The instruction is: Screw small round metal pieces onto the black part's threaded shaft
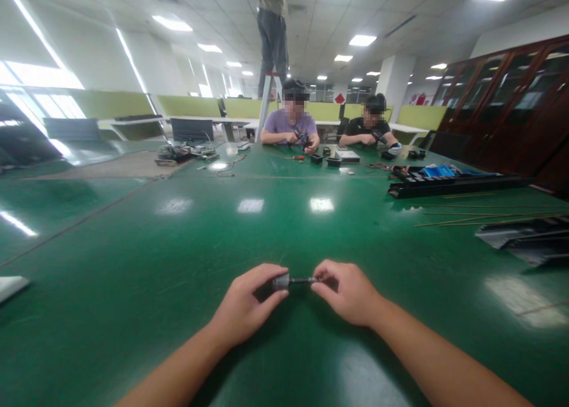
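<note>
A small dark rod-like part with a grey end [293,281] is held between both hands just above the green table [178,247]. My left hand [246,305] is closed around its thicker grey end. My right hand [344,291] pinches the thin dark end with its fingertips. Both forearms reach in from the bottom of the view.
A long black tray with blue items [444,182] and thin rods [480,217] lie at the right, with a dark sheet [524,238] nearer. Two seated people [291,128] work at the table's far end; another person stands on a ladder [271,34]. Wooden cabinets [511,99] line the right wall.
</note>
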`<state>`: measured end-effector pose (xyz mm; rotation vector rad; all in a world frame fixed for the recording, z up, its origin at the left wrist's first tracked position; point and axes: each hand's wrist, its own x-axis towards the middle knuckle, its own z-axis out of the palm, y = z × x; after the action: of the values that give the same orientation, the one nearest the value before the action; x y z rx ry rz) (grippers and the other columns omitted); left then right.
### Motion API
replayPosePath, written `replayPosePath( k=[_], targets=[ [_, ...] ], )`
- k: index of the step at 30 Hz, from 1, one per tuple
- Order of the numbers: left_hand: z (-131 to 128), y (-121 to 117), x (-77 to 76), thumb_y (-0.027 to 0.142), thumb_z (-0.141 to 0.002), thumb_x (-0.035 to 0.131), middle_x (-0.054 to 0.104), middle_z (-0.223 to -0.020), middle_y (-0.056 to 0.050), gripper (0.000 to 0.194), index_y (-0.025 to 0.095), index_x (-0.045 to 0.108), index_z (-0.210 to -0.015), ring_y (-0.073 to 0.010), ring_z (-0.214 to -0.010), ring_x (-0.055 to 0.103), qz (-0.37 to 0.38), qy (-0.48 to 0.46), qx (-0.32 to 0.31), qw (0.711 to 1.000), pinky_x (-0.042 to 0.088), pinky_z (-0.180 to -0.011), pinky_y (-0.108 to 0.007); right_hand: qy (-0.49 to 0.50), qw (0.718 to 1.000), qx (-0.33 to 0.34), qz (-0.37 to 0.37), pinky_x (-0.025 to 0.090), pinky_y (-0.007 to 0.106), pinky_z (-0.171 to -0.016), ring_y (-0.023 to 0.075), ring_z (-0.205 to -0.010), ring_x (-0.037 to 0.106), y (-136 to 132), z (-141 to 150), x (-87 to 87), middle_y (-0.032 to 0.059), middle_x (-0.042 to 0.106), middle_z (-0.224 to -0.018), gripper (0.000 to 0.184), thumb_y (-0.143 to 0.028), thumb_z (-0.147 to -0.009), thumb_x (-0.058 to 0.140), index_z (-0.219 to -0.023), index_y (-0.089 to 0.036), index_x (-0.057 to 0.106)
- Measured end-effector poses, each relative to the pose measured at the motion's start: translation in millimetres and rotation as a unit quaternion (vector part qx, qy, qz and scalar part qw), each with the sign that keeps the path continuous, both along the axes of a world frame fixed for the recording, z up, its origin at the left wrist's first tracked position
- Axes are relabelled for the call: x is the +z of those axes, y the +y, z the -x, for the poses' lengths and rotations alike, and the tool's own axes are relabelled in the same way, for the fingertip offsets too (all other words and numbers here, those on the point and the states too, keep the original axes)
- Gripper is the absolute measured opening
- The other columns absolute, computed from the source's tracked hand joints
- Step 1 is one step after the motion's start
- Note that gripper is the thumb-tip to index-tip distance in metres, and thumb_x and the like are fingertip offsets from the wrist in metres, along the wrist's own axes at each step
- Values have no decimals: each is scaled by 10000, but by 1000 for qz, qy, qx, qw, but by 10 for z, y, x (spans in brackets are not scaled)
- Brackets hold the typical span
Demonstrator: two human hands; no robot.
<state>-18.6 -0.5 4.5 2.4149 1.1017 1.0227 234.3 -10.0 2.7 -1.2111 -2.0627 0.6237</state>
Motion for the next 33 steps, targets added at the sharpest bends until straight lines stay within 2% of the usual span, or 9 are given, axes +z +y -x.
replayPosePath(
  k=[16,21,25,28,30,33],
  targets=[
    [5,-5,48,296,-850,677,725,-1025,-57,254,223,687,-1093,-187,-913,687,2,2,6,1000,564,-837,-302,1,1000,-7,7,460,269,-687,165,-707,660,22,-12,12,9,730,-802,87,-283,-874,643,-920,-211,658],
    [31,-4,64,289,-836,685,722,-1021,-67,253,210,686,-1076,-198,-918,683,5,-10,29,1000,565,-846,-329,8,1000,-8,4,453,265,-672,160,-696,654,36,-33,12,6,723,-790,92,-293,-881,635,-914,-208,653],
    [58,34,47,347,-827,694,713,-1014,-86,284,176,655,-1050,-220,-923,693,74,-79,84,991,573,-887,-386,21,999,-17,18,453,264,-671,163,-702,656,58,-46,3,15,726,-796,128,-314,-902,611,-947,-201,652],
    [97,97,14,405,-816,706,686,-1125,-125,501,153,570,-1227,-243,-1009,693,144,-180,105,967,542,-978,-435,25,999,-13,20,441,255,-651,154,-677,639,64,-42,4,11,714,-773,153,-329,-925,577,-950,-195,646],
    [139,151,-3,427,-805,713,670,-1167,-138,579,144,545,-1281,-253,-1042,687,166,-219,103,956,528,-1001,-445,22,1000,-13,15,428,251,-634,148,-653,622,63,-37,7,6,703,-750,159,-332,-927,570,-944,-193,646],
    [228,231,14,460,-774,733,694,-1110,-124,512,142,633,-1163,-252,-1008,697,158,-214,120,956,533,-991,-438,21,1000,-13,11,415,248,-624,145,-648,616,57,-34,12,3,702,-747,156,-332,-922,577,-939,-193,646]
  ],
)
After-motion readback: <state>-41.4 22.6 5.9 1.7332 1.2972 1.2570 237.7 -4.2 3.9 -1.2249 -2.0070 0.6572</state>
